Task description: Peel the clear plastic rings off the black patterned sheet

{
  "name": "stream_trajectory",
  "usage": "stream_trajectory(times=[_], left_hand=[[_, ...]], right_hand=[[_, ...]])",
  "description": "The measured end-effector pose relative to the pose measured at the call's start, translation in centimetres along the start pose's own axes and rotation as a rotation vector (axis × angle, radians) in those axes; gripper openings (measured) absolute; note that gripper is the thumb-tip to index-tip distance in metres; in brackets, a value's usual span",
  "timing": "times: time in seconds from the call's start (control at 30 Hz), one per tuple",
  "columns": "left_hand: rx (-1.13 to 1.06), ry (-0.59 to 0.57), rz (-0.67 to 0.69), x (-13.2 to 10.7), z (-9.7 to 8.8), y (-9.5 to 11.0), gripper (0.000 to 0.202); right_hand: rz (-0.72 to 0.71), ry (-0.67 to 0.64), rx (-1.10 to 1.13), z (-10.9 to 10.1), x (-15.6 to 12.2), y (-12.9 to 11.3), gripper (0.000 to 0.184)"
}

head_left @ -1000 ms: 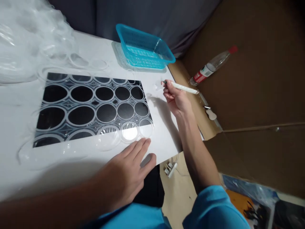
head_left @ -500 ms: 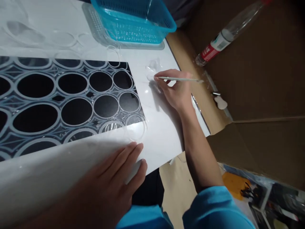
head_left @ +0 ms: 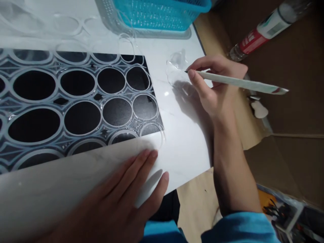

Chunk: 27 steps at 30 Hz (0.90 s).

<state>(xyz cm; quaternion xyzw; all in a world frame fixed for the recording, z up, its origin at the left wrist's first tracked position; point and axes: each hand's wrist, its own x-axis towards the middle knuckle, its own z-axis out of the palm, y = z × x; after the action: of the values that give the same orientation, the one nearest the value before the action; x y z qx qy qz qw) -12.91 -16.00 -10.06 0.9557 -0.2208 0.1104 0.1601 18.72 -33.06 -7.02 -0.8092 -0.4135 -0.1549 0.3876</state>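
Note:
My right hand [head_left: 215,81] pinches a slim, pale pen-like tool [head_left: 238,82] with a dark point. Its tip is beside a crumpled piece of clear film [head_left: 177,64] on the white marbled tabletop [head_left: 182,145]; whether it touches the film I cannot tell. Left of it lies a clear sheet patterned with pale rings [head_left: 78,116], with a black panel showing beneath. Close to the sheet's lower right corner, my left hand [head_left: 126,192] lies palm down near the table's front edge, fingers stretched out and thumb apart, holding nothing.
A blue plastic basket [head_left: 157,20] stands at the back of the table. Beyond the right edge are brown cardboard [head_left: 298,111], a plastic bottle [head_left: 255,40] with a red and white label, and a small white object [head_left: 259,109]. Clear ring-patterned film [head_left: 65,25] extends at upper left.
The view has shifted, so the table things appear farther right. The tool's rear end now points more toward the camera and looks larger. My left hand stays flat near the sheet's corner.

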Motion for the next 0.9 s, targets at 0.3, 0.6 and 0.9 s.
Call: stream_trajectory(times=[0.3, 0.6, 0.9], left_hand=[[-0.078, -0.012, 0.029, 0.3, -0.7, -0.3, 0.077], [-0.087, -0.084, 0.02, 0.1, -0.9, -0.2, 0.074], [-0.088, -0.045, 0.078, 0.2, -0.5, -0.7, 0.083]], right_hand=[[0.278, -0.075, 0.274, 0.4, -0.8, 0.7, 0.021], [0.363, -0.022, 0.336, 0.6, -1.2, -0.2, 0.026], [0.333, -0.042, 0.22, 0.8, -1.0, 0.1, 0.034]])
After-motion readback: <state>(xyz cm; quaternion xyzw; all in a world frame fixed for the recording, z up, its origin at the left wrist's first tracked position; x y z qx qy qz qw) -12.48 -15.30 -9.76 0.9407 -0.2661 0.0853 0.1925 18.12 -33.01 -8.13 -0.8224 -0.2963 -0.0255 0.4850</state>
